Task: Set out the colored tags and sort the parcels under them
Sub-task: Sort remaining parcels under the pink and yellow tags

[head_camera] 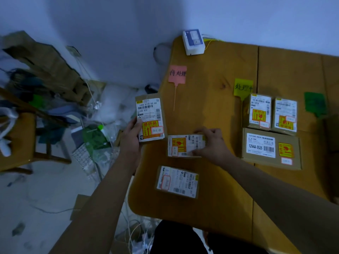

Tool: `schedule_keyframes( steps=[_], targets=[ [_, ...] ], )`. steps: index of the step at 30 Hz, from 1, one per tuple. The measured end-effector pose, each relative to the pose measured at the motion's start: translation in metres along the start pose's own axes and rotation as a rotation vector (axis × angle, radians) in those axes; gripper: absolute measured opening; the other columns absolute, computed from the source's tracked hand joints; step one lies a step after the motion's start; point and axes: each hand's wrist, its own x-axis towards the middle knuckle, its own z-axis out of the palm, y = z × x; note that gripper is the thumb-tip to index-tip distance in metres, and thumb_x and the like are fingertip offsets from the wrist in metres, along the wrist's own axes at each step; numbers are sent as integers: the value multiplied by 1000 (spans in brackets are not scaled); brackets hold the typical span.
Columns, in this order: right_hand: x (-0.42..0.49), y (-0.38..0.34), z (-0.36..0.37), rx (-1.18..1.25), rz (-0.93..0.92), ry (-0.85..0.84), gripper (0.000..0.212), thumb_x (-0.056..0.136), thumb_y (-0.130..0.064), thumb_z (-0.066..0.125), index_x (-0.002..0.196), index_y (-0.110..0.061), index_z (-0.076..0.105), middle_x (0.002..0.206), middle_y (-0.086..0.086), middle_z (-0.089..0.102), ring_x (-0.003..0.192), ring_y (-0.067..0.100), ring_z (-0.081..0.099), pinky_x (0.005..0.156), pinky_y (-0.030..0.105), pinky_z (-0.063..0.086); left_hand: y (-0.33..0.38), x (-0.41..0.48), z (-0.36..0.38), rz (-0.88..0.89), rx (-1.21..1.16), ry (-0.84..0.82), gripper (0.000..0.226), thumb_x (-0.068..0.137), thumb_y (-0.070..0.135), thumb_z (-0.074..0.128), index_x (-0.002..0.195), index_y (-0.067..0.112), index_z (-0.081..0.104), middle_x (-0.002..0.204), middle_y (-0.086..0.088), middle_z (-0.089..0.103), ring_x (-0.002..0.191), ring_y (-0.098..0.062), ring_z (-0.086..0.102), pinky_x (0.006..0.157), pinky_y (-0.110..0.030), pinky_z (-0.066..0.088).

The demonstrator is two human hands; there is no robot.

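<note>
Three tags lie on the wooden table: a pink tag at the left, a yellow tag in the middle, a green tag at the right. My left hand grips an upright parcel at the table's left edge, below the pink tag. My right hand holds a second parcel lying flat. A third parcel lies nearer me. Under the yellow tag sit two small parcels and a larger box.
A white device with cables sits at the table's far left corner. Left of the table, the floor holds bags, cables and plastic wrap. A wooden chair stands at the far left. Another box is partly cut off at the right edge.
</note>
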Motion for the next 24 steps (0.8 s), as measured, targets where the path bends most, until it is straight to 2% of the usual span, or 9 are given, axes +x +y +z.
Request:
schedule_keyframes(
  steps=[3, 5, 7, 9, 12, 14, 16, 19, 24],
  targets=[
    [-8, -22, -36, 213, -33, 118, 110, 64, -20, 102, 153, -42, 41, 138, 8, 39, 124, 31, 57, 98, 50, 61, 20, -4, 5, 65, 17, -49, 38, 109, 23, 51, 144, 11, 58, 126, -11, 76, 104, -26, 77, 89, -49, 63],
    [-16, -44, -66, 380, -70, 193, 137, 45, -37, 105, 156, -49, 25, 133, 3, 50, 116, 21, 64, 88, 44, 63, 36, -9, 11, 101, 28, -94, 39, 109, 26, 51, 144, 13, 59, 128, -11, 75, 110, -30, 75, 90, -49, 64],
    [-26, -65, -95, 498, -120, 225, 143, 35, -52, 102, 154, -54, 22, 132, 2, 60, 117, 20, 68, 93, 47, 62, 51, -16, 19, 131, 31, -141, 40, 109, 28, 50, 144, 13, 59, 130, -12, 74, 115, -31, 74, 89, -46, 64],
    [-34, -84, -121, 606, -179, 234, 136, 38, -48, 104, 152, -50, 30, 136, 10, 60, 121, 30, 69, 98, 54, 61, 65, -24, 29, 154, 26, -182, 39, 108, 30, 50, 142, 14, 61, 129, -12, 75, 115, -31, 74, 85, -42, 65],
    [-39, -102, -150, 879, -282, 197, 108, 58, -19, 101, 150, -27, 46, 139, 19, 60, 117, 34, 74, 89, 48, 65, 83, -35, 43, 188, 10, -224, 41, 106, 33, 53, 140, 12, 62, 128, -15, 74, 114, -32, 74, 86, -43, 64],
    [-42, -110, -164, 1000, -369, 145, 76, 80, -1, 86, 147, -11, 52, 132, 20, 67, 115, 34, 74, 89, 42, 64, 94, -40, 52, 211, -1, -237, 43, 107, 32, 52, 141, 9, 61, 131, -18, 72, 116, -34, 72, 90, -45, 63],
    [-43, -116, -175, 999, -422, 117, 53, 91, 5, 72, 141, -7, 59, 122, 15, 74, 113, 31, 74, 91, 41, 61, 106, -43, 61, 232, -15, -233, 44, 107, 30, 49, 143, 7, 59, 134, -21, 69, 118, -37, 69, 91, -47, 61],
    [-44, -120, -185, 1035, -381, 28, 68, 91, 7, 70, 150, -24, 53, 129, 17, 73, 117, 37, 73, 92, 45, 62, 121, -48, 77, 280, 4, -275, 44, 109, 29, 46, 143, 3, 57, 134, -25, 68, 113, -35, 69, 86, -43, 63],
    [-48, -122, -184, 967, -352, -68, 65, 89, -1, 77, 146, -20, 50, 122, 22, 76, 111, 46, 74, 84, 48, 64, 129, -59, 105, 347, 111, -380, 42, 110, 34, 46, 141, 9, 61, 127, -16, 74, 111, -30, 75, 83, -39, 62]
  ],
)
